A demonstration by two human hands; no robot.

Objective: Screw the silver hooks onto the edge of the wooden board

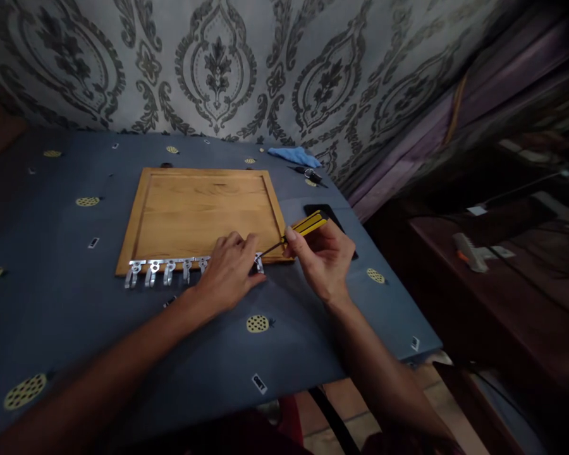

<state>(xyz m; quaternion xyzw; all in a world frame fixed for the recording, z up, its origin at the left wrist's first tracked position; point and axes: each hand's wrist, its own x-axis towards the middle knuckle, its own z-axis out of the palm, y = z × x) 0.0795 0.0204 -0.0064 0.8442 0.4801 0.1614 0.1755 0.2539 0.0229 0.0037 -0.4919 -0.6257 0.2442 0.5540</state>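
A square wooden board [203, 212] with a raised frame lies on the blue tablecloth [66, 316]. Along its near edge runs a row of several silver metal hooks [165, 270]. My left hand [230, 268] rests curled over the right end of that row, pressing on a hook that it mostly hides. My right hand [322, 256] is closed round a yellow-and-black screwdriver [303, 226]. The tool's thin shaft slants down to the left, and its tip meets the rightmost hook by my left fingers.
A blue cloth [294, 156] and a small dark tool [308, 175] lie at the table's far right corner. A black flat object [322, 212] sits just right of the board. Patterned wallpaper stands behind. The table's right edge drops beside dark wooden furniture [478, 265].
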